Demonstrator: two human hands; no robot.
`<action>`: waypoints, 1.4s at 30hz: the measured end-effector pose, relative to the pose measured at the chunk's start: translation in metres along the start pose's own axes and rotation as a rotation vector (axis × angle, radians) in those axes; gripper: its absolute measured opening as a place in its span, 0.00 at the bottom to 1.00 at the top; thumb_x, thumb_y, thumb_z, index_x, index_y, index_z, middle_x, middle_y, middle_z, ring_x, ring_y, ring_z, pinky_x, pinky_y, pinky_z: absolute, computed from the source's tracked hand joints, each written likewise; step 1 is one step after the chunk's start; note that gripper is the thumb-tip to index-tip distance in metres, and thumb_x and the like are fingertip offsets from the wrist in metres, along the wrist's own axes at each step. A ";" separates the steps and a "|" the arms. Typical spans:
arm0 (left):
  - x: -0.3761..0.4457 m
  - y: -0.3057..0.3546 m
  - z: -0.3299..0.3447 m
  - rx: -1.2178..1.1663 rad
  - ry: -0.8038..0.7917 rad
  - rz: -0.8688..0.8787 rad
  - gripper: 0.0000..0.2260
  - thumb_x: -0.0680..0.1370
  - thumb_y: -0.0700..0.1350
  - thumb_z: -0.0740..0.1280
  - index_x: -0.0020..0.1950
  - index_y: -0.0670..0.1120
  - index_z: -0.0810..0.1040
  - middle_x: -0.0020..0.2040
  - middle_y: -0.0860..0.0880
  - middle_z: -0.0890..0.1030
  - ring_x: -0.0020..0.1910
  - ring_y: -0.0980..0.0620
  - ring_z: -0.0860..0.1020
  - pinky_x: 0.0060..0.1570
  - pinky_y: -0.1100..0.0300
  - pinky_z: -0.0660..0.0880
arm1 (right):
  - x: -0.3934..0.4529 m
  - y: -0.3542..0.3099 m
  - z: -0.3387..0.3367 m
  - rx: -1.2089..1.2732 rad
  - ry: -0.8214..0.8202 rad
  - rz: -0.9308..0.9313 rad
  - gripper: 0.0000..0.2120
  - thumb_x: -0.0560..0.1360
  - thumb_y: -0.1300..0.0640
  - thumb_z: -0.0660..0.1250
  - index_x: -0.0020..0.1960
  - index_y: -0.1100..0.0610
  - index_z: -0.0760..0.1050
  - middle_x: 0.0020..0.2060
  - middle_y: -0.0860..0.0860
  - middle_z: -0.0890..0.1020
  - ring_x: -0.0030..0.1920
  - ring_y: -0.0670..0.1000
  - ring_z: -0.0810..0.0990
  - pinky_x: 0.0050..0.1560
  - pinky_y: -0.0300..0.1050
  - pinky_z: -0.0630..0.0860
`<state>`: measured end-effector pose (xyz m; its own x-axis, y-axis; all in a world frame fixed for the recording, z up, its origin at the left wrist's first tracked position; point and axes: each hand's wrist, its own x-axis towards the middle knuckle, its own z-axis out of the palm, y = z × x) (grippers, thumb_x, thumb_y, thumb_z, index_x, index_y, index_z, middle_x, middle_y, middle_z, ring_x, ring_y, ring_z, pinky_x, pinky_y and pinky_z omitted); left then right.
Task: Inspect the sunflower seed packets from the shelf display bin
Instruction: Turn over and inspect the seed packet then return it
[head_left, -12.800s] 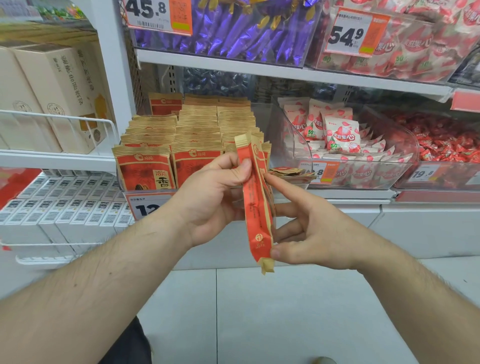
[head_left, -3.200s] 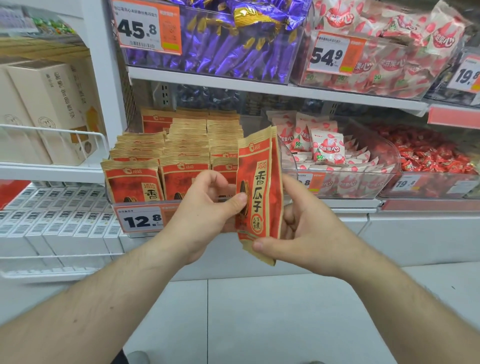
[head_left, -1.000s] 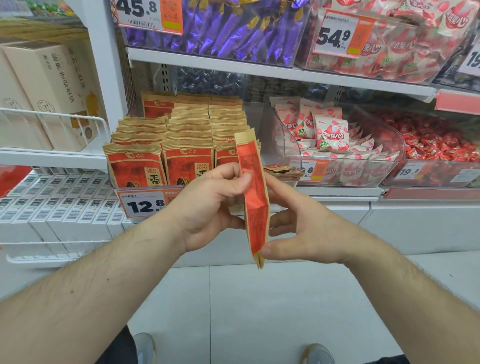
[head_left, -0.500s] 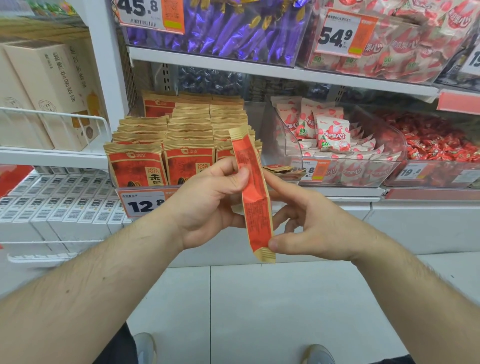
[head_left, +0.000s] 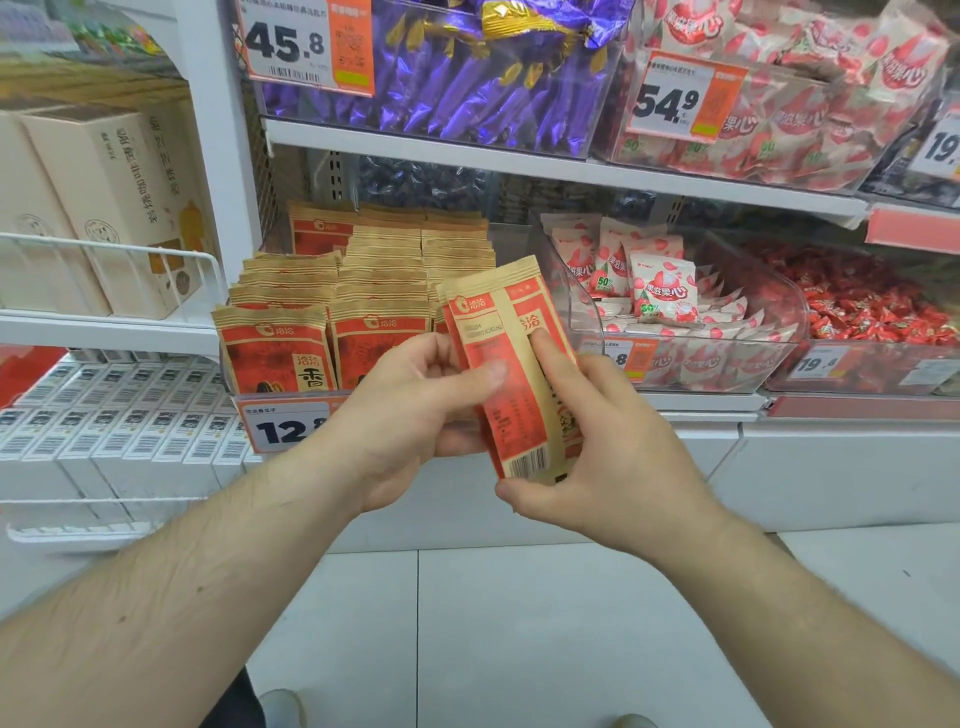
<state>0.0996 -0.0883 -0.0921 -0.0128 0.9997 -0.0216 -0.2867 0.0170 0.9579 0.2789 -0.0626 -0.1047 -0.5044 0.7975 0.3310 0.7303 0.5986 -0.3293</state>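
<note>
I've got a seed packet (head_left: 511, 379) upright w/ its back side showing, in front of the display bin (head_left: 582, 306). Left hand (head_left: 410, 421) pinches its left edge, thumb on the face; right hand (head_left: 602, 457) grips it, index finger across the back, thumb under the bottom. Rest of the packets (head_left: 363, 291) stand in rows in the bin.

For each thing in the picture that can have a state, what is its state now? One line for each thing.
held seed packet: upright, back side with barcode toward the camera
left hand: grips the packet's left edge, thumb on its face
right hand: holds the packet, forefinger along its face, thumb under its bottom edge
seed packet bin: full, packets standing in rows
clear strawberry candy bin: partly filled
</note>
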 end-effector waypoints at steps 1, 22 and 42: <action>0.000 0.000 -0.001 0.024 0.027 0.013 0.13 0.74 0.40 0.70 0.56 0.38 0.73 0.48 0.39 0.83 0.42 0.44 0.85 0.40 0.50 0.83 | 0.000 -0.001 0.001 -0.026 0.020 -0.017 0.56 0.56 0.29 0.64 0.79 0.39 0.44 0.67 0.45 0.66 0.62 0.50 0.75 0.60 0.50 0.77; 0.001 -0.003 -0.017 0.634 -0.019 0.086 0.11 0.69 0.41 0.78 0.32 0.49 0.78 0.35 0.41 0.81 0.37 0.45 0.82 0.49 0.44 0.81 | 0.009 -0.003 -0.011 0.838 0.340 0.268 0.12 0.80 0.62 0.64 0.38 0.55 0.78 0.23 0.42 0.78 0.25 0.40 0.74 0.28 0.31 0.70; 0.010 0.001 -0.021 0.241 0.191 0.075 0.08 0.75 0.34 0.70 0.38 0.41 0.75 0.32 0.44 0.82 0.33 0.46 0.83 0.43 0.42 0.80 | 0.009 0.006 -0.013 0.732 -0.140 0.296 0.08 0.81 0.56 0.63 0.52 0.49 0.82 0.36 0.43 0.85 0.30 0.45 0.75 0.35 0.37 0.75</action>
<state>0.0787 -0.0785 -0.0972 -0.2117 0.9771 0.0198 -0.0436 -0.0296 0.9986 0.2844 -0.0527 -0.0919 -0.4261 0.9037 0.0411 0.3797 0.2199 -0.8986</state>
